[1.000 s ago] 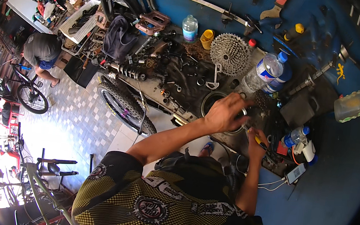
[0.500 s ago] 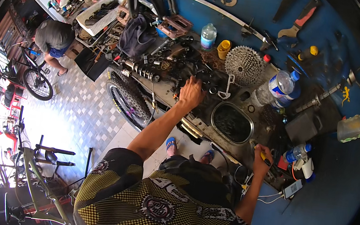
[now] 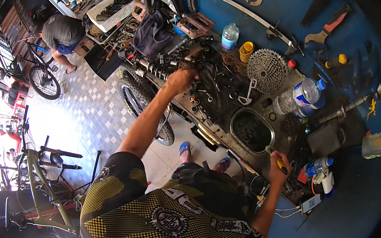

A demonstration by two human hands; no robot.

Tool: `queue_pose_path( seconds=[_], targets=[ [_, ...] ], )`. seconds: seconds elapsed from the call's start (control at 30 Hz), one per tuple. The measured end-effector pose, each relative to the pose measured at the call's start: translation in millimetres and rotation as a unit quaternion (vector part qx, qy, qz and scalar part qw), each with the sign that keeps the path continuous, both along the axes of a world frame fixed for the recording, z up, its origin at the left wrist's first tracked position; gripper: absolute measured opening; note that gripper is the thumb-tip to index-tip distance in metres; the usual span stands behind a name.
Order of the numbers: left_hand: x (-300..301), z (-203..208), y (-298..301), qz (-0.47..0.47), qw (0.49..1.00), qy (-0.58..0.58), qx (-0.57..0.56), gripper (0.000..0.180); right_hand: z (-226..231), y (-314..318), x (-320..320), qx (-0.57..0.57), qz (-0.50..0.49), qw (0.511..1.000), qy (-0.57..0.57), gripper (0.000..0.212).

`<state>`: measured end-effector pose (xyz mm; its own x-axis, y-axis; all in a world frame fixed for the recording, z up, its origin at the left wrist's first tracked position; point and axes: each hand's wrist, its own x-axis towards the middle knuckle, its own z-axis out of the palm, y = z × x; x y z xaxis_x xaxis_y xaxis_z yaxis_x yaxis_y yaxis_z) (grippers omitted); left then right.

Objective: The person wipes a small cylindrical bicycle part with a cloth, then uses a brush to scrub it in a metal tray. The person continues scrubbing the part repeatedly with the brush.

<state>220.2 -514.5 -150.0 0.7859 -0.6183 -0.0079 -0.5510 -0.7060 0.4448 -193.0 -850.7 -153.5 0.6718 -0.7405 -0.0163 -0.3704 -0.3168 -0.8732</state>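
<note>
**Hands at a cluttered bike-repair surface**

Head view: left hand [image 3: 182,78] reaches out over small dark metal parts [image 3: 194,88] on the surface [image 3: 226,137]; fingers curl down onto them, but whether anything is gripped is hard to make out. Right hand [image 3: 279,165] is closed around a yellow-handled tool [image 3: 279,162] near the surface's front edge; its tip is too small to read. An oval tray [image 3: 252,130] just beside that hand holds dark contents, unclear. A cassette sprocket [image 3: 267,70], a yellow cup [image 3: 245,51] and plastic bottles [image 3: 303,96] stand further back. A tyre [image 3: 143,99] leans below the left forearm. Another person [image 3: 60,34] crouches at far left, partly cut off.
</note>
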Motion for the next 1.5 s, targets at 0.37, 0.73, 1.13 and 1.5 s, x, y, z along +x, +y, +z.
queue_pose_path(
  seconds=[0.37,0.73,1.13,1.5],
  targets=[
    [-27,-23,4,-0.115,0.966,-0.145,0.179,0.037,12,12,17,0.015,0.032,0.999,-0.029,0.022],
    [-33,-12,4,-0.094,0.994,-0.050,0.037,0.033,20,13,15,0.019,0.027,0.998,-0.056,0.019],
    [-183,-2,-158,-0.080,0.951,0.150,-0.257,0.038,53,52,76,-0.030,0.103,0.976,-0.187,0.027],
    [-206,6,-165,-0.065,0.951,0.159,-0.258,0.037,33,28,67,0.027,-0.001,0.998,-0.055,0.031]
  ],
)
